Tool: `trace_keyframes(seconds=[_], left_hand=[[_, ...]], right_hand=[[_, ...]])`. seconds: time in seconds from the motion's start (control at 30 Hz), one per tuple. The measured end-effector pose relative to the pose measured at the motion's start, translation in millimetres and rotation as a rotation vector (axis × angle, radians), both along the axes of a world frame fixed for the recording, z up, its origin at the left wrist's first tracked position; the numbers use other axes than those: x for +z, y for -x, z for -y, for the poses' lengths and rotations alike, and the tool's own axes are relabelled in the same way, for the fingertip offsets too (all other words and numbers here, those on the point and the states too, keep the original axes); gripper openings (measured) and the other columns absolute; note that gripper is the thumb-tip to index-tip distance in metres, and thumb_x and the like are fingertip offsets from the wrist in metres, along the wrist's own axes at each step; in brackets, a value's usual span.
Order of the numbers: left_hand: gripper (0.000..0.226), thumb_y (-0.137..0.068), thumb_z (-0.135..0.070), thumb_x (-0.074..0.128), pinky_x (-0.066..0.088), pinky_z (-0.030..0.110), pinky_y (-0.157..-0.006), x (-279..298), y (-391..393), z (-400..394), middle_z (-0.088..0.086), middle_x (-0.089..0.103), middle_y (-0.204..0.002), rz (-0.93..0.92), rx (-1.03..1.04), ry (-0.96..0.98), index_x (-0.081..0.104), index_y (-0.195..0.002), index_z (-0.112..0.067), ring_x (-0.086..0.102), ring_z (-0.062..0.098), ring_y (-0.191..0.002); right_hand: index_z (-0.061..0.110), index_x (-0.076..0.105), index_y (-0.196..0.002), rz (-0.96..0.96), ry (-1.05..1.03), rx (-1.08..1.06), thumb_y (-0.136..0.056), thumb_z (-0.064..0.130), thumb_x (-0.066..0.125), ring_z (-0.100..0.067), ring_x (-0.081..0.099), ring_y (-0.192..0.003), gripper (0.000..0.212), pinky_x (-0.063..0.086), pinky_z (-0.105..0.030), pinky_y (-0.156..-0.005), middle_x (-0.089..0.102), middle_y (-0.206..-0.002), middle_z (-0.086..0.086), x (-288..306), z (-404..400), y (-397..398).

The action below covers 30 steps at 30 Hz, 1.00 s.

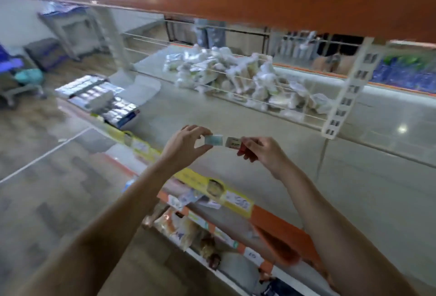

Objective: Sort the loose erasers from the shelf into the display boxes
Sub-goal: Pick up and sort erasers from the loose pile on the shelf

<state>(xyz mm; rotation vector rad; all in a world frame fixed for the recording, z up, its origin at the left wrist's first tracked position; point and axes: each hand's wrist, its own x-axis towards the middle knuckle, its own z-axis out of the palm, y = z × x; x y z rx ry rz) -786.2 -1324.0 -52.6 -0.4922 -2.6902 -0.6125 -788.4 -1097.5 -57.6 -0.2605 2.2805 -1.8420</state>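
Bright overhead light, glare spots on the shelf, motion blur, wide-angle edge warp.

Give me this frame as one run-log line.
left hand: pinches pale eraser | right hand: holds white eraser | erasers: end to end above shelf | display boxes: far left

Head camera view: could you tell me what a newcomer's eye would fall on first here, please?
At centre, over the pale shelf, the left hand pinches a small bluish eraser and the right hand holds a white eraser, nearly end to end. Behind them a heap of white packets lies against a wire rail, and a display box sits at the shelf's left edge.
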Motion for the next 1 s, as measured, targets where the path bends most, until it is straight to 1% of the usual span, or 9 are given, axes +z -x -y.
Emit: trace_keyframes(seconds=[0.23, 0.4, 0.5, 0.6, 0.7, 0.8, 0.87, 0.93, 1.0], left_hand=[[0.028, -0.073, -0.015, 0.077, 0.045, 0.027, -0.076, 10, -16, 158, 0.008, 0.066, -0.093, 0.016, 0.069, -0.02, 0.068, -0.099, -0.009, 0.062, 0.027, -0.083], [0.027, -0.07, -0.013, 0.079, 0.036, 0.021, -0.071, 23, -6, 260, 0.01, 0.067, -0.088, -0.015, 0.071, 0.044, 0.069, -0.095, -0.007, 0.063, 0.027, -0.083], [0.027, -0.074, -0.02, 0.077, 0.041, 0.026, -0.073, 24, 8, 308, 0.007, 0.068, -0.092, -0.041, 0.074, 0.048, 0.068, -0.097, -0.01, 0.062, 0.027, -0.086], [0.029, -0.079, -0.025, 0.073, 0.043, 0.029, -0.078, 21, 30, 343, 0.004, 0.067, -0.104, -0.023, 0.095, 0.05, 0.067, -0.105, -0.015, 0.059, 0.024, -0.094], [0.031, -0.081, -0.027, 0.071, 0.047, 0.032, -0.079, 20, 62, 371, 0.002, 0.065, -0.105, 0.009, 0.085, 0.062, 0.065, -0.109, -0.019, 0.057, 0.022, -0.095], [0.03, -0.081, -0.025, 0.071, 0.044, 0.029, -0.072, 24, 102, 397, 0.003, 0.064, -0.103, 0.014, 0.076, 0.049, 0.066, -0.108, -0.016, 0.058, 0.022, -0.092], [0.029, -0.082, -0.025, 0.07, 0.038, 0.025, -0.069, 29, 131, 414, 0.002, 0.064, -0.101, 0.022, 0.068, 0.039, 0.066, -0.108, -0.015, 0.058, 0.02, -0.09], [0.03, -0.082, -0.025, 0.07, 0.042, 0.028, -0.072, 34, 163, 428, 0.005, 0.064, -0.104, 0.054, 0.046, 0.032, 0.066, -0.11, -0.014, 0.058, 0.022, -0.091], [0.031, -0.081, -0.025, 0.07, 0.045, 0.033, -0.079, 34, 192, 435, 0.008, 0.065, -0.106, 0.083, -0.001, 0.065, 0.066, -0.109, -0.012, 0.058, 0.025, -0.096]], right_hand=[[0.006, 0.066, -0.089, 0.03, 0.064, 0.113, -0.096, 0.019, 0.05, -0.002, 0.057, -0.05, 0.022, 0.044, -0.014, -0.05, 0.068, -0.069, -0.002, 7, 159, 7], [0.003, 0.065, -0.094, 0.03, 0.067, 0.119, -0.096, 0.015, 0.049, -0.001, 0.057, -0.05, 0.02, 0.045, -0.013, -0.05, 0.069, -0.063, 0.004, 13, 256, 25], [0.003, 0.064, -0.095, 0.027, 0.053, 0.122, -0.096, 0.013, 0.049, -0.001, 0.058, -0.052, 0.018, 0.047, -0.013, -0.052, 0.068, -0.068, 0.001, 23, 305, 38], [0.007, 0.06, -0.091, 0.023, 0.051, 0.139, -0.096, 0.012, 0.049, -0.006, 0.059, -0.057, 0.014, 0.049, -0.016, -0.055, 0.066, -0.075, -0.006, 32, 340, 56], [0.007, 0.06, -0.093, -0.005, 0.009, 0.108, -0.096, 0.013, 0.048, -0.007, 0.06, -0.06, 0.013, 0.049, -0.015, -0.056, 0.067, -0.077, -0.005, 32, 366, 85], [0.014, 0.062, -0.088, -0.066, -0.047, 0.074, -0.096, 0.014, 0.049, -0.01, 0.06, -0.064, 0.015, 0.048, -0.018, -0.06, 0.068, -0.077, -0.003, 31, 388, 126], [0.013, 0.064, -0.09, -0.076, -0.062, 0.048, -0.095, 0.014, 0.05, -0.011, 0.061, -0.066, 0.015, 0.048, -0.02, -0.063, 0.068, -0.077, -0.002, 30, 400, 155], [0.006, 0.065, -0.096, -0.077, -0.084, 0.018, -0.095, 0.013, 0.051, -0.011, 0.06, -0.067, 0.015, 0.048, -0.021, -0.065, 0.067, -0.077, 0.0, 30, 412, 180], [0.009, 0.065, -0.095, -0.093, -0.126, 0.005, -0.094, 0.014, 0.052, -0.01, 0.059, -0.068, 0.014, 0.048, -0.019, -0.065, 0.065, -0.076, 0.002, 31, 422, 200]])
